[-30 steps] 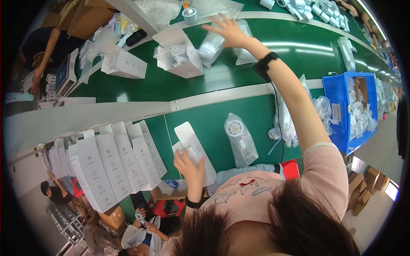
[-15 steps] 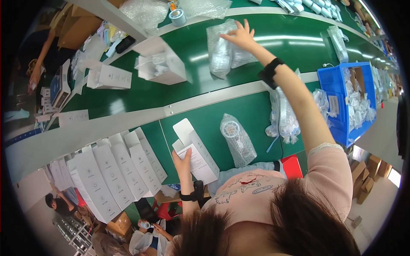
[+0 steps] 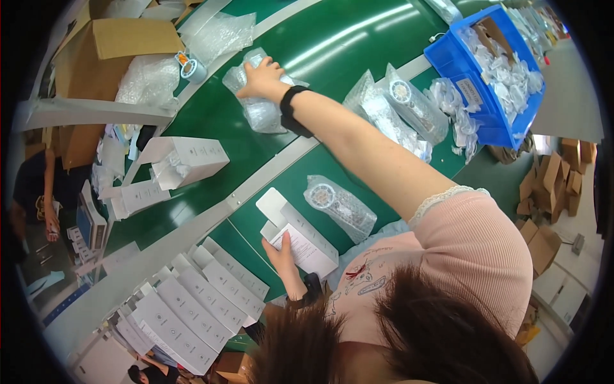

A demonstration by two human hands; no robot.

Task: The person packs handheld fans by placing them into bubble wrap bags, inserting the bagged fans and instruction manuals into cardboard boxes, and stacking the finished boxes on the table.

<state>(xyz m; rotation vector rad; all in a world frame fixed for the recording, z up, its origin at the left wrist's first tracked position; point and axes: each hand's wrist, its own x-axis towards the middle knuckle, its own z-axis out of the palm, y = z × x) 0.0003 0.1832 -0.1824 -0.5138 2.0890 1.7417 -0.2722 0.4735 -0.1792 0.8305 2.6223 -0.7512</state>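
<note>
My left hand point(image 3: 281, 258) holds an open white carton point(image 3: 313, 238), thumb on its printed white face and the flaps standing up at the far end. My right arm reaches far across to the green conveyor belt. There my right hand point(image 3: 263, 80) grips a bubble-wrapped package point(image 3: 263, 116) from above; the palm hides part of it. Between the carton and my body lies a bubble-wrapped device point(image 3: 348, 208) with a round pale-blue end, touched by neither hand.
White cartons point(image 3: 192, 307) stand in a row at the lower left. Open cartons point(image 3: 192, 157) sit on the belt. More bubble-wrapped devices point(image 3: 416, 112) lie right of my forearm, near a blue bin point(image 3: 464, 83) of plastic-wrapped pieces. A metal rail point(image 3: 240, 192) edges the belt.
My right hand has come down from above the belt onto the bubble-wrapped package and closed on it. The view has turned and shifted. My left hand still holds the carton.
</note>
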